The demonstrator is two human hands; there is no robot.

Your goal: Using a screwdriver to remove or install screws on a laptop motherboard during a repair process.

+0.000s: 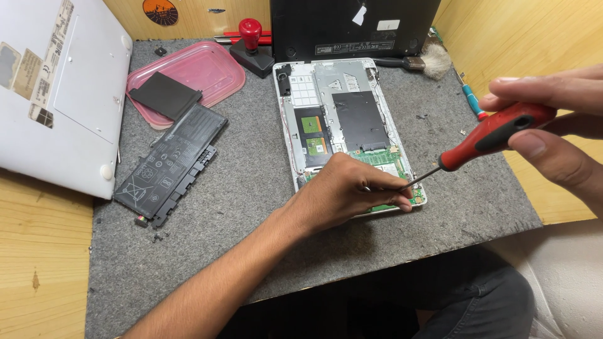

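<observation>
Gripping red-handled screwdriver [483, 139], right hand [556, 125]; left hand [348, 191] flat, ungrasping, on opened laptop [333, 107].

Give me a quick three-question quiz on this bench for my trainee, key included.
1. True or false: the right hand holds a red and black screwdriver.
2. Where does the left hand rest? A) on the opened laptop base B) on the pink tray C) on the brush
3. Fill in: the black battery pack lies on the grey ____, apart from the laptop base.

Key: 1 true; 2 A; 3 mat.
</observation>
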